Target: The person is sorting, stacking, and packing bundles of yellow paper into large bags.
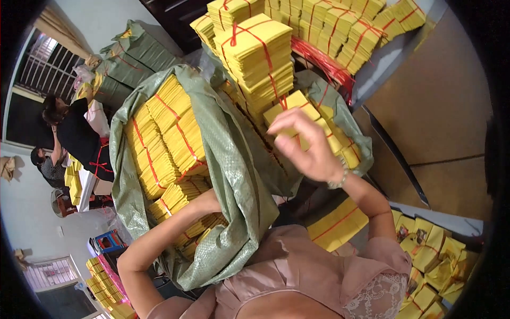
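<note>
Walls: pale, plain (101,18).
Windows: barred, daylit (45,66).
Door: dark (175,16).
Board: brown, leaning (441,106).

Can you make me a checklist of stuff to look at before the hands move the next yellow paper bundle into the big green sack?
1. Right hand on a bundle: ok, its fingers rest on a yellow paper bundle tied with red string.
2. Grip firm enough to lift: cannot tell, the palm hides the fingertips.
3. Left hand position: cannot tell, the left forearm reaches into the green woven sack and the hand is hidden.
4. Sack mouth open: ok, the rim is spread wide.
5. Room in the sack: ok, though rows of bundles already fill much of it.
6. Tall stack beside the hand steady: cannot tell; it looks tilted, but the lens bends things.
</note>
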Tool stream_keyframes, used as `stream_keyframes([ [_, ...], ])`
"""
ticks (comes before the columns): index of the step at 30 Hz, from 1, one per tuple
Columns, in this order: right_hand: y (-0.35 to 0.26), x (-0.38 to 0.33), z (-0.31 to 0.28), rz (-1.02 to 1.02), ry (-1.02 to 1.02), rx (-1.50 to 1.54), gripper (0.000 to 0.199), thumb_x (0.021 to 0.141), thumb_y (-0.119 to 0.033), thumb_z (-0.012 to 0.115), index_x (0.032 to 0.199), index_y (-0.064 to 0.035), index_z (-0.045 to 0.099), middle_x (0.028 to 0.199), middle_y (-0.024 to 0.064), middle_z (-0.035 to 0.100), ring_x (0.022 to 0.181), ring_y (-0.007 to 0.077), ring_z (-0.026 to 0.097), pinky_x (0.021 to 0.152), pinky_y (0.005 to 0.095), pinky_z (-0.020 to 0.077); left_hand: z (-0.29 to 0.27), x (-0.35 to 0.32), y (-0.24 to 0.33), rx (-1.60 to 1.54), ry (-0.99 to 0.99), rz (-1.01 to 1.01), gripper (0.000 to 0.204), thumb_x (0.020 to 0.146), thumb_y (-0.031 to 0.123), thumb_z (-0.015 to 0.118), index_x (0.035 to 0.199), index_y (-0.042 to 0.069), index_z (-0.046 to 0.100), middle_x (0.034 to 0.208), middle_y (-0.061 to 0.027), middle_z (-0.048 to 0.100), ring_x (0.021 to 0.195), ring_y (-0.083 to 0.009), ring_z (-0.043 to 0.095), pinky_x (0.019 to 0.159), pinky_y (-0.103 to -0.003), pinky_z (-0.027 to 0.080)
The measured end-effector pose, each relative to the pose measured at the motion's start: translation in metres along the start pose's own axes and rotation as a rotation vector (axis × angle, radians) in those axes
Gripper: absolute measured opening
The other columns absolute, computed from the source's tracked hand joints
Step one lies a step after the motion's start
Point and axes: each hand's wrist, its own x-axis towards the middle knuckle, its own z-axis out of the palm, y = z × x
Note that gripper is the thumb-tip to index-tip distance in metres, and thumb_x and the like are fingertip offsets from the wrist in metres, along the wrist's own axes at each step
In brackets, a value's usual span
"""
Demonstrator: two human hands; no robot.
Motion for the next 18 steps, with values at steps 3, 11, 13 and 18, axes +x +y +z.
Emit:
stream_keyframes([
  [3, 0.057, 0.017, -0.031, 0.219, 0.083, -0.029, 0.012, 0.091, -0.014, 0.056, 0.097, -0.0036, 0.059, 0.092, 0.0070, 0.059, 0.086, 0.0159, 0.058, 0.078, 0.0299, 0.0470, -0.030, -0.017, 0.019, -0.025, -0.100, -0.217, 0.033, 0.084, 0.019, 0.052, 0.109, 0.000, 0.061, 0.095, -0.0169, 0.068, 0.088, -0.0276, 0.067, 0.079, -0.034, 0.052],
  [11, 0.185, 0.132, -0.080, 0.487, 0.065, -0.132, 0.054, 0.095, -0.045, 0.044, 0.112, 0.0041, 0.060, 0.105, 0.0115, 0.065, 0.092, 0.0188, 0.060, 0.085, 0.0290, 0.0438, -0.133, 0.053, 0.068, 0.262, 0.542, -0.437, 0.036, 0.088, 0.032, 0.052, 0.101, 0.001, 0.063, 0.087, -0.0130, 0.068, 0.076, -0.0196, 0.067, 0.068, -0.031, 0.053],
  [13, 0.209, 0.147, -0.083, 0.825, 0.151, 0.230, 0.074, 0.086, -0.065, 0.045, 0.118, 0.0019, 0.054, 0.109, 0.0105, 0.058, 0.101, 0.0202, 0.052, 0.089, 0.0383, 0.0397, -0.136, 0.101, 0.053, -0.041, 0.659, -0.473, 0.057, 0.090, 0.046, 0.048, 0.128, 0.002, 0.047, 0.121, -0.0201, 0.054, 0.100, -0.0270, 0.061, 0.082, -0.035, 0.051],
  [18, 0.248, 0.173, -0.084, 1.127, -0.071, 0.537, 0.081, 0.083, -0.069, 0.045, 0.130, -0.0032, 0.048, 0.114, 0.0099, 0.055, 0.105, 0.0210, 0.049, 0.090, 0.0388, 0.0367, -0.143, 0.182, -0.003, -0.720, 0.642, -0.530, 0.089, 0.081, 0.063, 0.052, 0.148, 0.014, 0.019, 0.151, -0.0203, 0.017, 0.133, -0.0433, 0.028, 0.104, -0.054, 0.031],
])
